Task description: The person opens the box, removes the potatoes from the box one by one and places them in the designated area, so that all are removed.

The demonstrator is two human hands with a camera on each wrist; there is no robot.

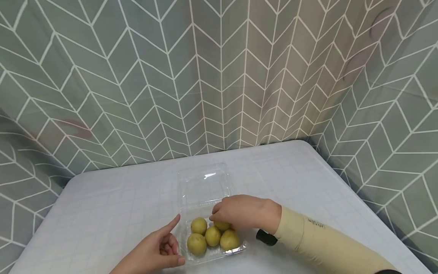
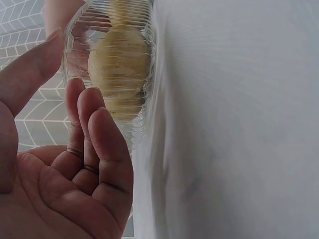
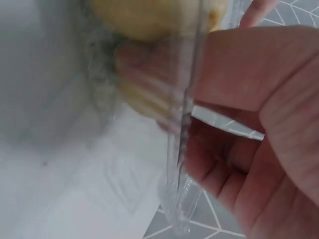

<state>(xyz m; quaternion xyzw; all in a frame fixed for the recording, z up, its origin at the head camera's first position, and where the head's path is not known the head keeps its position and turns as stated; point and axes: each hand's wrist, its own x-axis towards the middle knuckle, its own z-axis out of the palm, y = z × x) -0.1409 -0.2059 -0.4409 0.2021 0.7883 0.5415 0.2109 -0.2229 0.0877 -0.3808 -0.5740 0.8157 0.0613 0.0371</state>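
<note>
An open clear plastic clamshell box [image 1: 236,249] holds several round yellow-green fruits [image 1: 196,244]. Reaching over its right wall, my right hand [image 1: 236,211] has thumb and fingers around a fruit [image 1: 222,225] at the back right, partly hidden under the hand. Through the clear wall in the right wrist view, the thumb lies against that fruit [image 3: 142,99]. My left hand [image 1: 155,247] is at the box's left side, index finger and thumb stretched out along the edge. Its other fingers bend loosely beside the ribbed wall in the left wrist view.
The box's clear lid [image 1: 205,184] lies folded back behind it on the white tablecloth [image 1: 113,213]. A black wrist device [image 1: 267,238] sits under the right wrist. Grey patterned curtains [image 1: 219,76] hang along the table's back and sides.
</note>
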